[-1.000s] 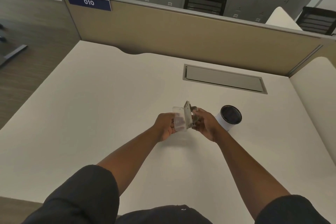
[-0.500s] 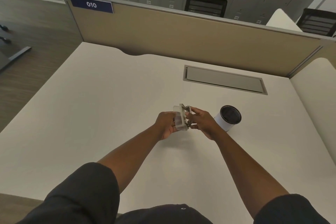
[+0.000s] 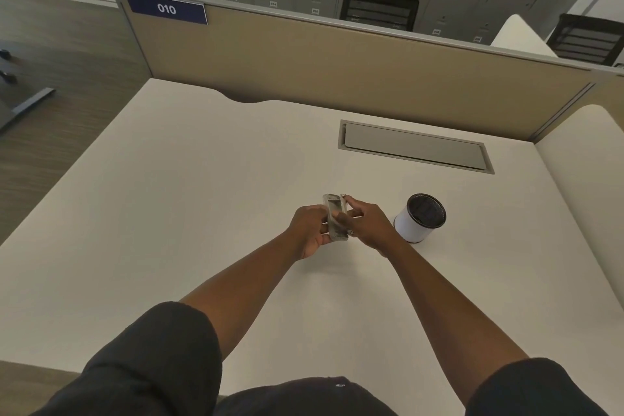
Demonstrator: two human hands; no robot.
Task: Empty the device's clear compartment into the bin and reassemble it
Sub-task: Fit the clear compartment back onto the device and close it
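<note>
Your left hand (image 3: 309, 230) and your right hand (image 3: 368, 226) meet above the middle of the worktop (image 3: 189, 199), with the device (image 3: 335, 217) pressed between them. The device is a small clear plastic unit held on edge, its long side running away from you. Its clear compartment lies against the body; from this view you cannot tell whether the two parts are fully seated.

Left hand: the fingers (image 3: 325, 238) are closed on the device, wrapping its left face from behind and below. Right hand: the fingers (image 3: 354, 203) are closed on the device from the right, with the thumb across the near face and the index finger extended along the top edge. A small metal part shows at the far top corner of the device; its detail is too small to read.

The bin (image 3: 420, 218) stands upright on the worktop just beside your right hand, to its right. It is a short white cylinder with a dark rim and a dark interior. It is apart from the device.

A grey cable hatch (image 3: 415, 148) is set flush in the worktop beyond the hands. A beige partition (image 3: 337, 61) with a blue label reading 010 (image 3: 166, 8) closes off the far edge.
</note>
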